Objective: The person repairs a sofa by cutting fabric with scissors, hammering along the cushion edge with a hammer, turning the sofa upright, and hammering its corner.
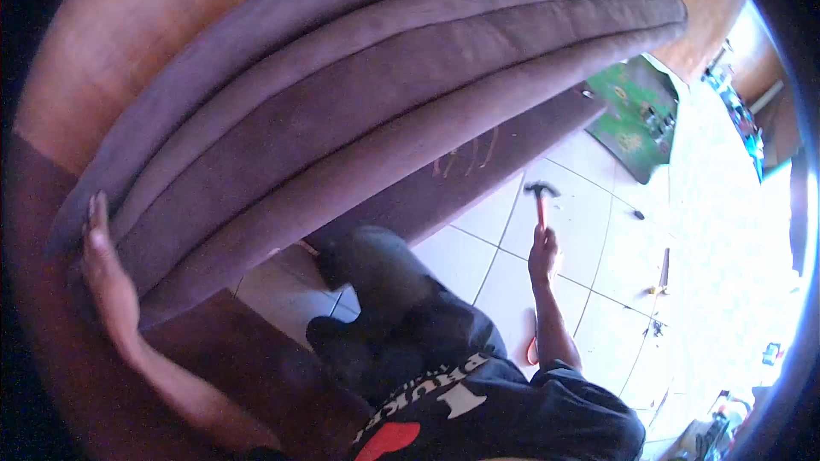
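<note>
A long upholstered sofa section in purple-brown fabric, with padded rolls along its length, stretches across the upper part of the head view. My left hand lies against its left end, fingers stretched out along the fabric. To the right, over the tiled floor, my right hand is closed around the handle of a claw hammer. The hammer's head is dark and its handle orange-red. It is held up apart from the sofa section.
Below the sofa section runs another brown fabric-covered part with pale strands on it. A green patterned board lies at the upper right. Small tools and scraps are scattered on the white tiles. Strong light washes out the far right.
</note>
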`<action>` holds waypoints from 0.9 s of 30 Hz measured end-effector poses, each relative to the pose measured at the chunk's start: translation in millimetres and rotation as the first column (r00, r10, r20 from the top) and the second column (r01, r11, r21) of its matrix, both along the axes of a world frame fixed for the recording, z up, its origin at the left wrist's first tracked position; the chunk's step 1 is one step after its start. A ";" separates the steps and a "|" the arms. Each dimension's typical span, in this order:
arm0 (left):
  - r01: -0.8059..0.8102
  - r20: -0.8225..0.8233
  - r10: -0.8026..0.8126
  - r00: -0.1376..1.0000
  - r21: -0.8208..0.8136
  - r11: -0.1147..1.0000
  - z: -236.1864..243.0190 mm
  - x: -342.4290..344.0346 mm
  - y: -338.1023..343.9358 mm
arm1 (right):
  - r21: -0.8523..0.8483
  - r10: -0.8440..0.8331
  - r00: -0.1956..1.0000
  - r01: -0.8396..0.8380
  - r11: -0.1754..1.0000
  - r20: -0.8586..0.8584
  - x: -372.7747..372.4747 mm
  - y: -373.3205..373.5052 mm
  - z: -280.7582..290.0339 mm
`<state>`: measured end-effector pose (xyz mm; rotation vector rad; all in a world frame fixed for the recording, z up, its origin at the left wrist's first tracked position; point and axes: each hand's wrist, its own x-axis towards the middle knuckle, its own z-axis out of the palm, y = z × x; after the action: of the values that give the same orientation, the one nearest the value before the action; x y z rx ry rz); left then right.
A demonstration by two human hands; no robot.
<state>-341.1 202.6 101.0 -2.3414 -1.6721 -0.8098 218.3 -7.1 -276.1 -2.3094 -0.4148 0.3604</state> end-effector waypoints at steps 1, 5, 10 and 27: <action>0.031 -0.008 -0.031 0.999 -0.010 0.999 -8.6 15.8 9.3 | -0.194 -0.066 0.997 0.072 0.978 0.036 18.4 -17.1 -54.7; -0.001 -0.107 0.012 0.994 0.096 0.995 -16.7 86.7 -14.5 | -0.564 -0.210 0.976 0.203 0.801 0.055 100.2 -122.5 -239.4; 0.048 -0.240 -0.027 0.970 0.085 0.995 -32.2 120.3 -72.0 | -0.355 -0.334 0.913 0.239 0.904 -0.233 114.0 -183.0 -282.0; -0.398 0.362 0.293 0.885 0.259 0.880 17.1 -115.7 -33.2 | -0.503 -0.268 0.957 0.180 0.845 -0.108 7.0 -248.0 -209.8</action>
<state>-456.8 169.4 118.1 -1.6868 -1.8320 -1.3130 225.3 -255.1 -485.9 -2.7524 0.0533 0.6006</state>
